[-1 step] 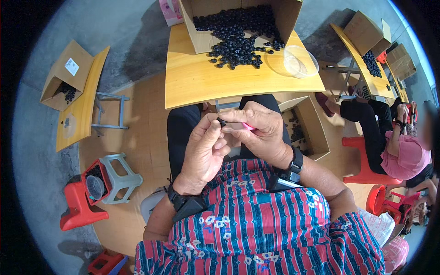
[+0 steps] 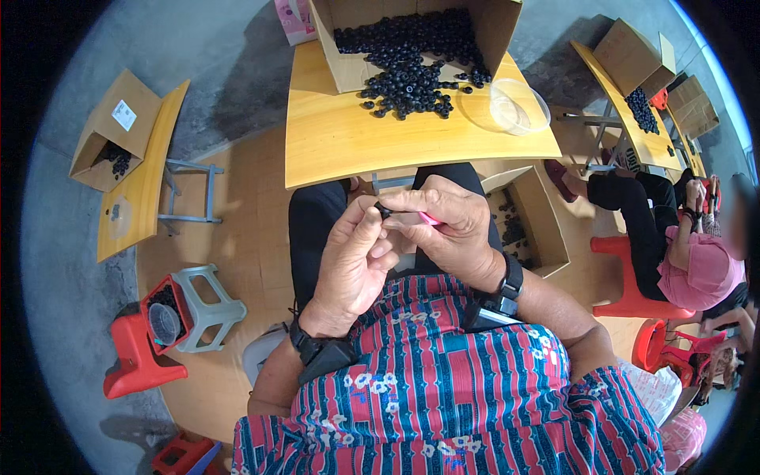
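Above my lap, my left hand point(image 2: 352, 257) pinches a small black round part point(image 2: 383, 210) between thumb and fingertips. My right hand point(image 2: 451, 226) is closed on a small pink tool point(image 2: 430, 218), only a bit of which shows between thumb and forefinger. The fingertips of both hands meet at the black part, so the tool's working end is hidden. Many similar black parts point(image 2: 408, 91) spill from an open cardboard box point(image 2: 346, 70) onto the yellow table point(image 2: 340, 146) in front of me.
A clear plastic bowl point(image 2: 540, 119) lies at the table's right. Right of my knees, a floor carton point(image 2: 546, 229) holds more black parts. Stools point(image 2: 207, 309) and a red tray point(image 2: 184, 305) stand left; a seated person point(image 2: 697, 265) is at right.
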